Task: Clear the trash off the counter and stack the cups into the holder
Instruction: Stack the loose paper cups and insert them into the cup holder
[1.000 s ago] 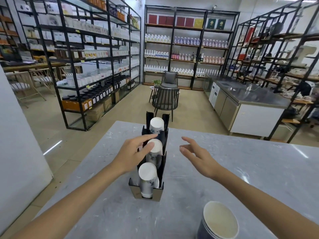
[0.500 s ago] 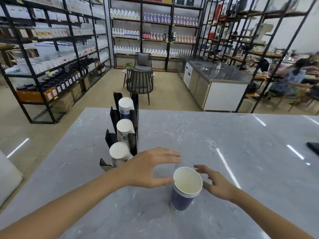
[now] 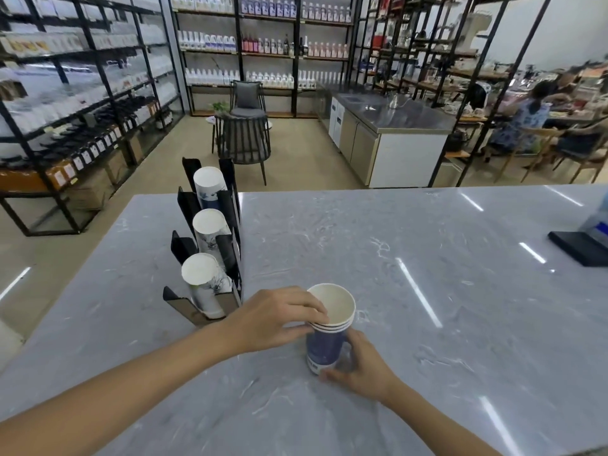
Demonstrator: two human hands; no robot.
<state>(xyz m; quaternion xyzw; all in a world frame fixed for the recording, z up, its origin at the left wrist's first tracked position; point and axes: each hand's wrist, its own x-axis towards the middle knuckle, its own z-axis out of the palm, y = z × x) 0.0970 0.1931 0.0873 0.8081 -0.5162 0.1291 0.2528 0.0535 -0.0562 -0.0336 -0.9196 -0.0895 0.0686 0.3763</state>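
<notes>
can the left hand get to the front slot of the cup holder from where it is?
Probably yes. The left hand grips the nested cups just right of the cup holder, with only bare counter between.

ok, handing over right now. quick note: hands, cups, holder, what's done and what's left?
Left hand grips the rim of the nested blue paper cup stack, upright on the marble counter.
Right hand holds the stack's base.
Black cup holder, left of the stack, has white cups in all three slots.
Done: holder loaded; no trash visible.
Left: move this stack to the holder.
</notes>
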